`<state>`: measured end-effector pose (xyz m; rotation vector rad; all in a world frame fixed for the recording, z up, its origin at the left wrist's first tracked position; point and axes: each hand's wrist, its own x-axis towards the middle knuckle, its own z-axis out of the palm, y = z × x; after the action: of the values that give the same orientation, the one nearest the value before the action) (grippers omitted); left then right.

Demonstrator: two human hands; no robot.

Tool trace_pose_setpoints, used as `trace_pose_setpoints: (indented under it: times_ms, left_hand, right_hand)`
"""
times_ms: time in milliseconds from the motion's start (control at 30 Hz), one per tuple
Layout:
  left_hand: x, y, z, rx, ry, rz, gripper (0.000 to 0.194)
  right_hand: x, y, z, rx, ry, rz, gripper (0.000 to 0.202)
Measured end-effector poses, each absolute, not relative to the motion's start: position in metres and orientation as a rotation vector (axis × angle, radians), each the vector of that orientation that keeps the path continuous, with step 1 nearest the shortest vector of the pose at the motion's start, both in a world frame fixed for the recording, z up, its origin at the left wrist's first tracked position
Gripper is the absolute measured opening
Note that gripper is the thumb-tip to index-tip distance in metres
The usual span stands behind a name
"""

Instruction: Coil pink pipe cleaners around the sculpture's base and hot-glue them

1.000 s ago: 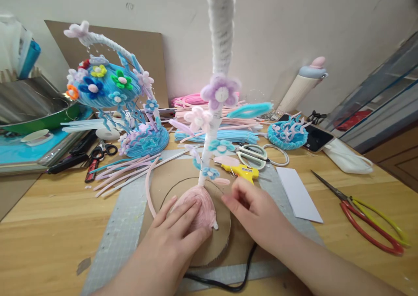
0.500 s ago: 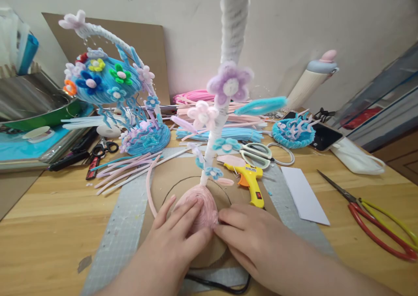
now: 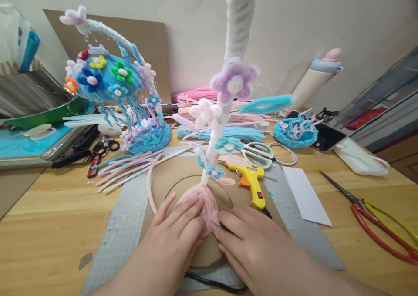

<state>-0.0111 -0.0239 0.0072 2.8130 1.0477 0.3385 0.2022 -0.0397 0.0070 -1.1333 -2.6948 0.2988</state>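
A flat pink coil of pipe cleaners [image 3: 210, 205] lies on a round-marked cardboard sheet [image 3: 209, 257]. My left hand [image 3: 178, 233] rests flat across its left side, fingers spread. At the coil's right edge, my right hand [image 3: 253, 235] has its thumb and fingers pressed together on the pink pipe cleaner; the fingertips partly cover the spot. From the coil's far end rises a white wrapped stem [image 3: 214, 150], bearing a purple flower [image 3: 234, 83], a pink flower [image 3: 205, 112] and small blue flowers [image 3: 228, 143]. A loose pink strand [image 3: 150, 185] curves left of the coil.
A yellow glue gun [image 3: 251, 178] lies right of the stem, near pale green scissors [image 3: 257, 153]. Large red-and-yellow-handled scissors [image 3: 375, 217] and a white card [image 3: 307, 196] lie farther right. A blue flowered pipe-cleaner piece [image 3: 148, 137] stands back left, beside loose pipe cleaners [image 3: 126, 169].
The view has shifted slightly. Both hands stay at the pink coil; my left thumb has drawn back from the right hand's fingertips, showing more of the coil's near end.
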Motion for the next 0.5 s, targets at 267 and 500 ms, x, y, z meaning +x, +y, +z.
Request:
trace_pose_setpoints:
  times_ms: [267,500]
  left_hand:
    - [-0.0089,-0.0229,0.0093,2.775,1.054,0.397,0.018]
    - [-0.0087,-0.0233,0.0082,2.760,1.069,0.465,0.013]
  right_hand:
    - [0.1989,-0.0391,0.0143,-1.216,-2.585,0.463,0.017]
    - [0.2048,-0.0304,0.0139,-1.184,-2.345,0.718,0.023]
